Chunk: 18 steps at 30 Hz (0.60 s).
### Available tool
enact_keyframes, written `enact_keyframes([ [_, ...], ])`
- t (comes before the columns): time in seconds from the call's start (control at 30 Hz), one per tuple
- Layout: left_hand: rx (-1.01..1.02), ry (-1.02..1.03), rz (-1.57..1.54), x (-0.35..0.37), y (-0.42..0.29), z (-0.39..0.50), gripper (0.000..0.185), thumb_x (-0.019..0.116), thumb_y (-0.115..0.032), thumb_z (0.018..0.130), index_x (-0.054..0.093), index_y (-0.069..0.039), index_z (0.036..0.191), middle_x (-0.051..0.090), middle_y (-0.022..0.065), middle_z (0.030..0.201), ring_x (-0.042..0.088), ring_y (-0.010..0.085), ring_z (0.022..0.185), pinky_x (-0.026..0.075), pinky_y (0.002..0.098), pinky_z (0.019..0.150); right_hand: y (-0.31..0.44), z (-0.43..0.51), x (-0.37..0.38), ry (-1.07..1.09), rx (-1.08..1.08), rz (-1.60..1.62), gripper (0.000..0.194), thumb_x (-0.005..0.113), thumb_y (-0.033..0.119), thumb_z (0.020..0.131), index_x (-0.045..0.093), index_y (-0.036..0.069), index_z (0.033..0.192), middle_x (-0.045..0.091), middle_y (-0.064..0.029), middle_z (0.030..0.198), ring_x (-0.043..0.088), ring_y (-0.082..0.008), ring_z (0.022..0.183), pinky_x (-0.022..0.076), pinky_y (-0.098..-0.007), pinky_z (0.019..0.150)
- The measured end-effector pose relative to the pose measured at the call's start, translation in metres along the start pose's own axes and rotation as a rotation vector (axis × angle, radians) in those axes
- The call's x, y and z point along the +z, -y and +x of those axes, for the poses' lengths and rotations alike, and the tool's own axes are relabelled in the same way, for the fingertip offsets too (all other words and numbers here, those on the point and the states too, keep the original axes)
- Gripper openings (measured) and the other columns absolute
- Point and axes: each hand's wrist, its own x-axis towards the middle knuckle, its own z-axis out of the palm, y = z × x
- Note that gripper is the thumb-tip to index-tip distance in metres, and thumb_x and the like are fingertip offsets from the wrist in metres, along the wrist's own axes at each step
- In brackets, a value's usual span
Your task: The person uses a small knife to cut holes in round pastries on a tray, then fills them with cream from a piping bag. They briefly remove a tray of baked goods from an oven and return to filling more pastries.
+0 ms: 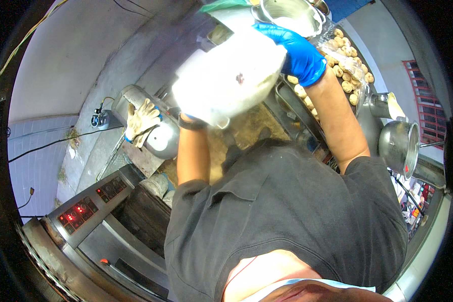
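A glaring white bag-like bundle (pixel 230 75), probably plastic, is held up in front of me, with a small dark mark on its side. My right hand (pixel 298 53), in a blue glove, grips its upper right end. At the lower left end, my left hand (pixel 190 116) supports it but is almost wholly hidden, with a sliver of blue showing above a black wristband (pixel 191 124). Glare hides the bundle's details. Just beyond the right hand stands a metal pot (pixel 319 28) with white residue inside.
Several round pale dough pieces (pixel 347 87) lie on a dark tray at right, partly under clear plastic film (pixel 330 49). Metal pots (pixel 396 149) stand farther right. Work gloves (pixel 143 119) rest on a steel cylinder (pixel 162 141). At lower left is an oven (pixel 124 241) with red-lit controls.
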Motion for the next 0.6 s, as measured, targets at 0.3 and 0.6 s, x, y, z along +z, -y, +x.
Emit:
enact_keyframes([
  [0.3,0.170,-0.073,-0.050,0.014,-0.022,0.035,0.041,0.053,-0.020,0.106,0.052,-0.002,0.143,0.061,0.0135,0.136,0.061,0.0269,0.123,0.051,0.0403,0.104,-0.025,-0.031,0.002,-0.022,-0.389,-0.951,0.028,0.071,0.013,0.094,0.071,0.000,0.119,0.074,-0.0108,0.109,0.071,-0.0239,0.101,0.0575,-0.0378,0.089],
  [0.6,-0.025,-0.239,-1.060,0.014,-0.105,0.080,0.041,0.060,-0.008,0.102,0.053,-0.001,0.141,0.064,0.0133,0.131,0.063,0.0261,0.119,0.052,0.0382,0.103,0.017,-0.015,0.061,-0.536,-0.782,-1.139,0.035,0.082,0.016,0.079,0.068,0.009,0.110,0.065,-0.0112,0.107,0.066,-0.0320,0.094,0.0550,-0.0388,0.080],
])
